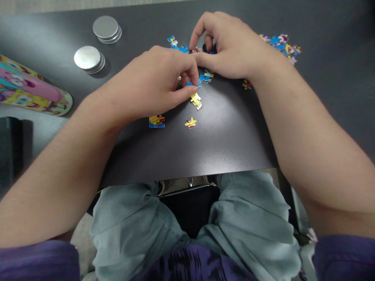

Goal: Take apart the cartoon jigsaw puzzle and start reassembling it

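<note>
My left hand [166, 80] is at the middle of the dark table, thumb and forefinger pinched at a blue puzzle piece [192, 84]. Just below those fingertips lie joined yellow pieces [196, 100]. My right hand [228, 48] arches over blue pieces [184, 49] farther back, its thumb and forefinger apart around them; whether it grips one is hidden. Between the hands are blue pieces [205, 78]. A small yellow piece [190, 123] lies nearer the front edge, and a yellow and blue section [157, 121] sits under my left wrist.
Two stacks of silver round lids [107, 28] [87, 57] stand at the back left. A colourful cartoon tin [32, 88] lies at the far left. Several loose pieces [283, 47] are piled beyond my right wrist, with a red piece [247, 84] nearer. The table's front edge [187, 177] is above my lap.
</note>
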Action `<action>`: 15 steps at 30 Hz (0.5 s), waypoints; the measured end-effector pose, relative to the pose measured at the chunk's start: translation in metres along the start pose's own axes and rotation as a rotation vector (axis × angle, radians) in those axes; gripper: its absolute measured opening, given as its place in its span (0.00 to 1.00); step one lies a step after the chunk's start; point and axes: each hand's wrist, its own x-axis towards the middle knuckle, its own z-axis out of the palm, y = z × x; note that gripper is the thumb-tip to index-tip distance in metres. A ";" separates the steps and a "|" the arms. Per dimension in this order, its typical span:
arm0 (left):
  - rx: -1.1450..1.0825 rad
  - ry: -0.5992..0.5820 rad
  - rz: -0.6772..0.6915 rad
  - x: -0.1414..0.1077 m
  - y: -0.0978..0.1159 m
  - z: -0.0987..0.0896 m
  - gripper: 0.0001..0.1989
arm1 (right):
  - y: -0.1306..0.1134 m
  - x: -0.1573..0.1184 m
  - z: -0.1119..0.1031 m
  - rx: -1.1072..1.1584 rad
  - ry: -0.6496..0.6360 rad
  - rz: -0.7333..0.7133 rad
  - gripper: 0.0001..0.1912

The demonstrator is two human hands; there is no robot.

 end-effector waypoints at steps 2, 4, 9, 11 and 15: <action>-0.016 0.003 0.003 0.000 -0.001 0.000 0.18 | -0.001 0.000 0.000 -0.005 0.003 0.008 0.21; -0.029 0.002 0.003 0.000 -0.001 0.000 0.18 | -0.001 0.000 0.000 -0.006 0.007 0.014 0.22; -0.004 -0.006 -0.014 0.001 0.001 -0.001 0.22 | -0.001 0.000 -0.001 -0.019 -0.001 0.005 0.22; 0.008 -0.006 -0.008 0.001 0.001 0.000 0.23 | -0.001 0.001 -0.001 -0.026 -0.009 0.009 0.24; 0.013 0.002 0.007 0.001 0.001 0.001 0.23 | 0.001 0.001 0.000 -0.022 -0.008 0.004 0.25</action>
